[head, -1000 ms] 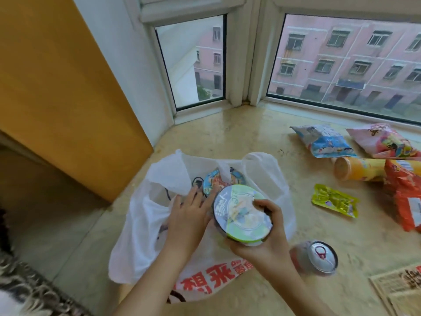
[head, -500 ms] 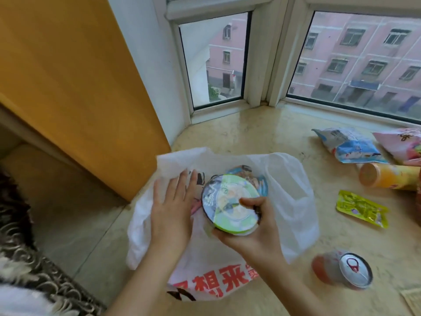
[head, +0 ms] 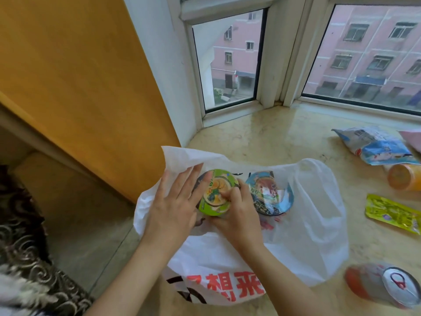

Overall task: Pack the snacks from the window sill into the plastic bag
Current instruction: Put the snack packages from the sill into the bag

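Observation:
A white plastic bag (head: 314, 226) with red print lies open on the marble sill (head: 262, 137). Inside it sits a blue-lidded noodle cup (head: 271, 195). My right hand (head: 239, 215) grips a green-lidded noodle cup (head: 216, 192) from its near side, low in the bag's mouth, just left of the blue one. My left hand (head: 173, 206) lies flat with spread fingers on the bag's left flap, fingertips against the green cup. On the sill to the right lie a blue snack bag (head: 378, 149), an orange tube (head: 403, 176), a yellow-green packet (head: 391, 213) and a can (head: 385, 286).
An orange wooden panel (head: 79, 87) stands to the left of the sill, and a lower ledge (head: 86, 224) drops away beside the bag. Window frames (head: 273, 65) close off the back. Patterned fabric (head: 25, 258) fills the bottom left corner.
My right hand has carried the green cup forward and down into the bag, beside the blue cup. My left hand let go of the bag edge and spread flat on it.

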The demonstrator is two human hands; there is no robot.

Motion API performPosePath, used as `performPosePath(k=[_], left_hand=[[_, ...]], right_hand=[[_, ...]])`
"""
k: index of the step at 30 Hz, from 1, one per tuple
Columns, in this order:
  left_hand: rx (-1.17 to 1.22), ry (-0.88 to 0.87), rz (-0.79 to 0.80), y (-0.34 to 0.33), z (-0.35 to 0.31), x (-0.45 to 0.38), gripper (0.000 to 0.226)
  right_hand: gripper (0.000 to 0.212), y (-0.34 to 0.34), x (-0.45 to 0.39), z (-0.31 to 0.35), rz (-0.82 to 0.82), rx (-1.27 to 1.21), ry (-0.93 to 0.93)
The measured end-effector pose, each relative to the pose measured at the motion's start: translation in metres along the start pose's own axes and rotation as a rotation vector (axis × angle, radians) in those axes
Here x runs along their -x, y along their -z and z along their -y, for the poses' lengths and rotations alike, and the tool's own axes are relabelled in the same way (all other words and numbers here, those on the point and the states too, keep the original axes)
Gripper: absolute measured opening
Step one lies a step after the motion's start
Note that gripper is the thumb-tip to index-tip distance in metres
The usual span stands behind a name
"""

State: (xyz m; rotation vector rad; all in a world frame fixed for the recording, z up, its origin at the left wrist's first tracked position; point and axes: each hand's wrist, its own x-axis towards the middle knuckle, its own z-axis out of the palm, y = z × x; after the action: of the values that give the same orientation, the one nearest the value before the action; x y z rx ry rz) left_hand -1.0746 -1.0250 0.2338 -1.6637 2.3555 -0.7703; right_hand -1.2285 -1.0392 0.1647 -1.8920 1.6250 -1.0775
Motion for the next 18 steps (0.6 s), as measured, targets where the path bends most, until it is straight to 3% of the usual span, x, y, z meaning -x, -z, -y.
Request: performPosePath(k=[3,6,9,12,13,18], left_hand=[[0.075,0.029,0.035,-0.011,0.000,-0.012,0.115],[0.071,0.035,0.070,-0.019,-0.003,-0.022,0.119],[0.023,-0.016,0.087,-0.026,-0.011,-0.028,0.110],[0.027,-0.036,0.044,-0.036,-0.017,-0.037,0.107],[0.049,-0.059,0.041,-0.040,-0.021,-0.038,0.104],[0.203,-0.109,-0.131,-0.052,-0.035,-0.047,0.084]], right_hand=[[0.047,-0.008,-0.005,-0.005,0.021,0.075,-0.056],[0.053,-0.008,-0.009,-0.004,-0.003,0.204,-0.060],[0.056,-0.004,-0.009,-0.008,0.013,0.363,0.073],[0.021,0.000,-0.007,-0.018,-0.047,0.470,0.207],[0.019,0.001,-0.006,-0.019,-0.058,0.483,0.234],[0.028,0.019,0.002,-0.024,-0.069,0.633,0.391]])
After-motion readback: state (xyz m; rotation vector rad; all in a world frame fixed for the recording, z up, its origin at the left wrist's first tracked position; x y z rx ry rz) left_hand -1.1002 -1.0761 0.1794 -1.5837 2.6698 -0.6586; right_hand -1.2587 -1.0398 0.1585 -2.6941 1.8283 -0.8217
